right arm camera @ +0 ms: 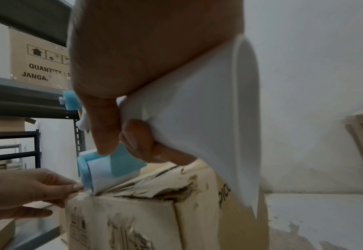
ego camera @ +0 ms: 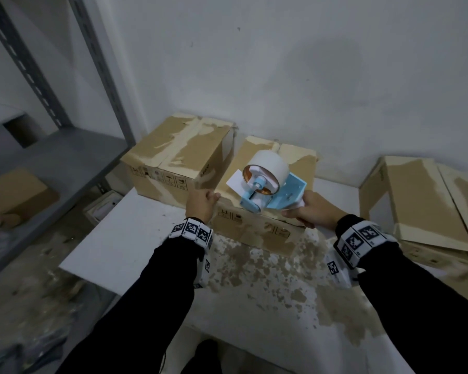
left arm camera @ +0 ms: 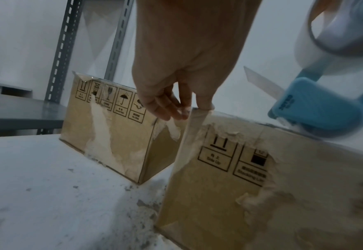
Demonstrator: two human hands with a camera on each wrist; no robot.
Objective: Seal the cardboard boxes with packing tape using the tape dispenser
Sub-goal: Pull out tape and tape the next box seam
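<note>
The blue tape dispenser (ego camera: pixel 265 184) with its white tape roll (ego camera: pixel 269 164) sits tilted on the near top edge of the middle cardboard box (ego camera: pixel 257 233), its front roller pressed on the box top. The right hand (ego camera: pixel 310 209) grasps the dispenser's white handle from the right, fingers curled round it. A short strip of tape (left arm camera: pixel 199 128) runs from the roller over the box's near left corner, and the left hand (ego camera: pixel 201 203) presses it there with a fingertip (left arm camera: pixel 205 103); in the right wrist view its thumb and a finger seem to pinch the tape end just beside the roller. The other fingers hang loosely bent between this box and the one to the left.

That left cardboard box (ego camera: pixel 173 157) stands just beside the middle one, farther back, already taped along its top seam. Both stand on the white bench (ego camera: pixel 114 255), which is speckled with torn paper scraps in front of the middle box. To the right, well apart, flattened cardboard (ego camera: pixel 427 209) leans near the wall. At far left stands a grey metal shelf (ego camera: pixel 52 155) holding another box (ego camera: pixel 19 193).
</note>
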